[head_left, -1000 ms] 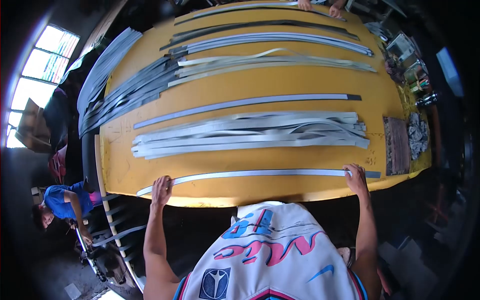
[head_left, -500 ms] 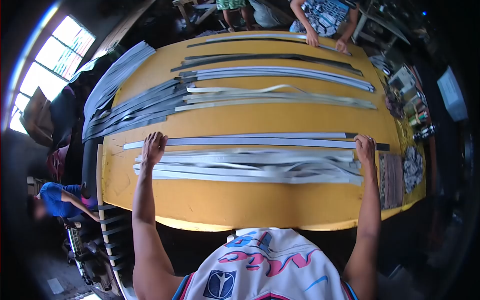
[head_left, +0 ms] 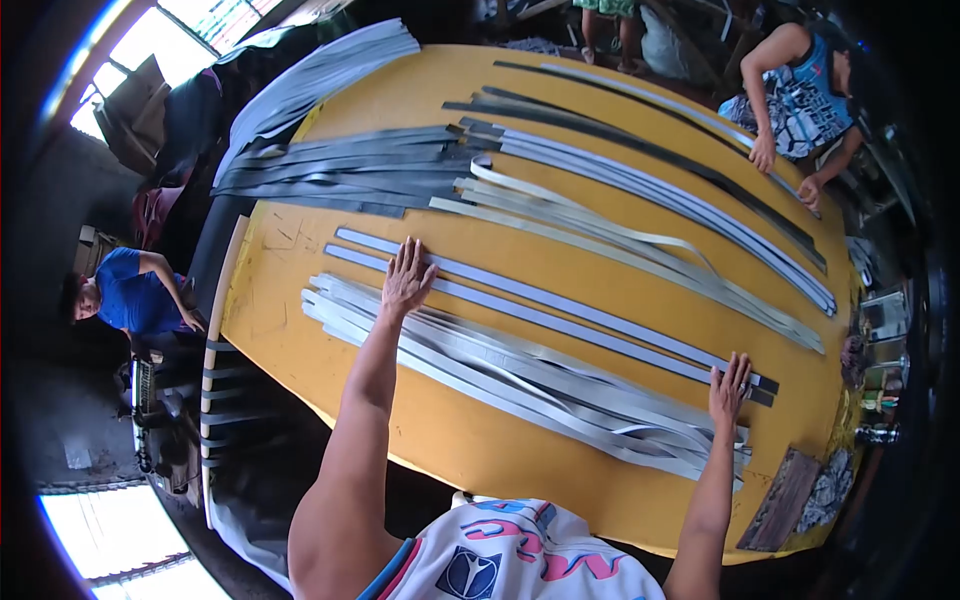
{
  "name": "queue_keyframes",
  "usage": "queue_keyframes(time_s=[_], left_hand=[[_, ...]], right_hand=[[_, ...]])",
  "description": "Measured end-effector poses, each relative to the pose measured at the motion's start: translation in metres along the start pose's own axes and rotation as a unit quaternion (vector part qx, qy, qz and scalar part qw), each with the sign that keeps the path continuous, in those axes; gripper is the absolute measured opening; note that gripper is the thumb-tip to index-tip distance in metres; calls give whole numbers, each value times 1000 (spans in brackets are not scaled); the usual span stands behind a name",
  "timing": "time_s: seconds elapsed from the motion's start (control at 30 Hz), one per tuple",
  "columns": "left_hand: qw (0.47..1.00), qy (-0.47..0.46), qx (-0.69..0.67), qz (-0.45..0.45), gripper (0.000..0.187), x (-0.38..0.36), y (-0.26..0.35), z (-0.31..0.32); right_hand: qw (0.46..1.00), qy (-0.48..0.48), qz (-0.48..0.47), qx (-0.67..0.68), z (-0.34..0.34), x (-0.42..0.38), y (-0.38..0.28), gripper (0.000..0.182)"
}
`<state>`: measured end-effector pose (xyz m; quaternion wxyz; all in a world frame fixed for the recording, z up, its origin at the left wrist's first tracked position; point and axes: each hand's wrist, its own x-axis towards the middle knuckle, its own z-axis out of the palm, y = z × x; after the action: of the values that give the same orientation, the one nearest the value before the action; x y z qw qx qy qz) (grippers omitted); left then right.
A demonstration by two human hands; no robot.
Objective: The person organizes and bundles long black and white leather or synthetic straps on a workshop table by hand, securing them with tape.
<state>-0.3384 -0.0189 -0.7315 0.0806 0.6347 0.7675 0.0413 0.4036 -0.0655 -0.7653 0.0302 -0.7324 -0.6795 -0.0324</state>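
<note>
Two long pale-grey strips [head_left: 560, 297] with dark right ends lie side by side on the yellow table. My left hand [head_left: 407, 282] rests flat across them towards their left end, fingers stretched out. Close to the dark ends, my right hand [head_left: 730, 388] lies on the strips with its fingers extended. Neither hand is gripping anything. Just nearer to me, a loose bundle of whitish strips [head_left: 520, 375] runs parallel, some of them curling up. My left forearm passes over part of this bundle.
Beyond are cream strips [head_left: 590, 222], grey strips [head_left: 660, 190] and a dark pile [head_left: 340, 175]. A co-worker [head_left: 795, 110] handles a strip at the far right. Another person [head_left: 140, 290] is at the left. A brown board [head_left: 783, 500] lies near the right corner.
The view has turned, tilting the table. The two strips now lie evenly side by side. My left hand has gone from curled over the strips to flat, and my right hand's fingers have straightened.
</note>
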Motion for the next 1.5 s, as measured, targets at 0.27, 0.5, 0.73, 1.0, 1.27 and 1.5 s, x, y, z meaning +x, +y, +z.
queue_keyframes(time_s=[0.27, 0.5, 0.73, 1.0, 1.27, 1.5], left_hand=[[995, 13, 36, -87, 76, -4, -7, 4], [997, 7, 77, 28, 76, -30, 77, 6], [991, -105, 71, -32, 84, -30, 75, 14], [985, -98, 49, -136, 87, -19, 58, 8], [972, 42, 20, -229, 83, 39, -42, 38], [927, 65, -14, -368, 90, 60, -95, -15]], right_hand=[[999, -32, 39, -18, -18, -1, -42, 70], [995, -4, 76, 64, -42, -20, -92, 65], [987, -35, 124, 93, -40, -24, -72, 75], [972, -9, 228, 53, -33, -21, -20, 75], [981, -31, 175, 72, -14, -4, 7, 74], [989, -51, 138, -22, 11, -20, 41, 76]])
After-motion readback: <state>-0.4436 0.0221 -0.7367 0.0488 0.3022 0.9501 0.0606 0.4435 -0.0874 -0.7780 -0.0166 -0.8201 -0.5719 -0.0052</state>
